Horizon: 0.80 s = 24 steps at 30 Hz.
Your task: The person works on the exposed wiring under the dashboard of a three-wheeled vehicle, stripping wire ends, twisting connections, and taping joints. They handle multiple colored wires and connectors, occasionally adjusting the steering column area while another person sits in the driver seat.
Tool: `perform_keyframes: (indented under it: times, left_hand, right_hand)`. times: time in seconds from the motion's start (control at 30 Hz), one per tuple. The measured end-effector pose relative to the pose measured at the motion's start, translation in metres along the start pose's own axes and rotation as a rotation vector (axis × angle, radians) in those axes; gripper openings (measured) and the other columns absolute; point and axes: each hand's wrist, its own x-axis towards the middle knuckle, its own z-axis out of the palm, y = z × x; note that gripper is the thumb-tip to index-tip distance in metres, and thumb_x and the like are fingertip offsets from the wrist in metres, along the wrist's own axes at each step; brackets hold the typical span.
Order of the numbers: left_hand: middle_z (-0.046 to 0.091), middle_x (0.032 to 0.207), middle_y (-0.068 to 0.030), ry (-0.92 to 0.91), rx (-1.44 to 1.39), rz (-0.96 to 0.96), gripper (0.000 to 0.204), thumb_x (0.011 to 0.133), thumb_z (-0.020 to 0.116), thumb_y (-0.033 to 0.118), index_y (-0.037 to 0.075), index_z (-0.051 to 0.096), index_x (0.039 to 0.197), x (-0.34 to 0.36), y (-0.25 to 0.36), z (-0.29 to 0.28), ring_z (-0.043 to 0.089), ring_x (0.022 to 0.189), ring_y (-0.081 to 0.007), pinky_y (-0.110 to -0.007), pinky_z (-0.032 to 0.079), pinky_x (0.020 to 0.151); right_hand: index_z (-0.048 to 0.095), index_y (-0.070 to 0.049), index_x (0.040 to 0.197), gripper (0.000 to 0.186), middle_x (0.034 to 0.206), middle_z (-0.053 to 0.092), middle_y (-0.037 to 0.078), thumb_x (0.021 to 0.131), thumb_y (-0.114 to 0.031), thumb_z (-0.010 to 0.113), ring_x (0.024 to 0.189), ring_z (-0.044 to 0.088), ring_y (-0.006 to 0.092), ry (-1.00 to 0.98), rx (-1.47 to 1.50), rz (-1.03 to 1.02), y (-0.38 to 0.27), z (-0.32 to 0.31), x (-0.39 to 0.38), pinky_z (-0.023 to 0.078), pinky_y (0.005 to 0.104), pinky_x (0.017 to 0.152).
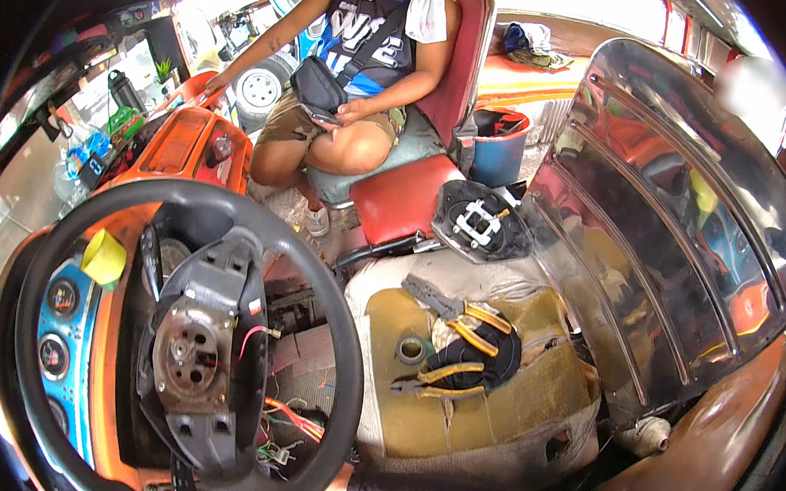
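My right hand [335, 488] shows only in part at the lower edge, beside the lower right of the black steering wheel [348, 353]. A dark sleeve covers its forearm, and its fingers are hidden by the rim, so I cannot tell whether it grips anything. My left hand is out of view. The wheel's centre is uncovered, with a bare metal hub plate [191, 351] and a thin red wire [260, 332] sticking out. Close to the hand, loose coloured wires [296, 418] and a pale connector [277, 454] hang below the column.
On the worn driver's seat [399, 403] lie pliers [442, 379], more yellow-handled pliers [474, 335], a tape roll [411, 348] and a dark cap [494, 369]. A detached wheel-centre cover [480, 223] rests by a red cushion [401, 200]. Another person [361, 68] sits beyond.
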Motion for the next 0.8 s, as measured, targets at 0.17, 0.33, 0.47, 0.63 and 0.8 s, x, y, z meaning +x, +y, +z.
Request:
perform_keyframes:
  times: [0.17, 0.33, 0.47, 0.63, 0.8]
  left_hand:
    - [0.076, 0.103, -0.0188, -0.11, -0.014, -0.134, 0.019, 0.093, 0.068, 0.016, 0.007, 0.078, 0.107, 0.003, 0.007, -0.008, 0.072, 0.1, -0.0382, -0.058, 0.042, 0.115]
    - [0.075, 0.103, -0.0188, -0.154, 0.001, -0.159, 0.019, 0.092, 0.069, 0.016, 0.008, 0.077, 0.107, 0.025, 0.018, -0.014, 0.072, 0.1, -0.0384, -0.057, 0.043, 0.112]
    - [0.075, 0.103, -0.0189, -0.185, 0.015, -0.17, 0.02, 0.091, 0.069, 0.016, 0.008, 0.077, 0.107, 0.038, 0.027, -0.019, 0.072, 0.1, -0.0385, -0.057, 0.045, 0.109]
    - [0.075, 0.103, -0.0189, -0.196, 0.028, -0.164, 0.021, 0.089, 0.07, 0.016, 0.009, 0.077, 0.107, 0.057, 0.034, -0.02, 0.072, 0.1, -0.0387, -0.056, 0.046, 0.106]
    - [0.074, 0.103, -0.019, -0.2, 0.046, -0.129, 0.022, 0.088, 0.07, 0.017, 0.009, 0.076, 0.107, 0.075, 0.04, -0.017, 0.071, 0.099, -0.0389, -0.055, 0.048, 0.102]
  right_hand:
    - [0.075, -0.007, 0.091, 0.024, 0.09, 0.075, 0.018, 0.076, -0.025, 0.069, 0.086, 0.074, 0.0379, -0.071, -0.08, 0.002, 0.001, -0.008, 0.008, 0.058, 0.0513, 0.07]
    - [0.074, -0.007, 0.096, 0.025, 0.091, 0.075, 0.018, 0.081, -0.025, 0.068, 0.085, 0.073, 0.0373, -0.108, -0.001, -0.033, 0.017, -0.049, 0.003, 0.058, 0.0502, 0.07]
    - [0.073, -0.006, 0.101, 0.026, 0.092, 0.075, 0.018, 0.084, -0.025, 0.067, 0.085, 0.073, 0.0368, -0.125, 0.045, -0.047, 0.022, -0.068, 0.003, 0.058, 0.0493, 0.07]
    - [0.072, -0.006, 0.107, 0.027, 0.094, 0.075, 0.017, 0.089, -0.025, 0.066, 0.085, 0.073, 0.0362, -0.117, 0.085, -0.057, 0.035, -0.088, 0.001, 0.057, 0.0481, 0.071]
    - [0.071, -0.006, 0.113, 0.027, 0.096, 0.074, 0.017, 0.094, -0.025, 0.065, 0.085, 0.072, 0.0356, -0.084, 0.126, -0.056, 0.036, -0.141, -0.007, 0.057, 0.047, 0.071]
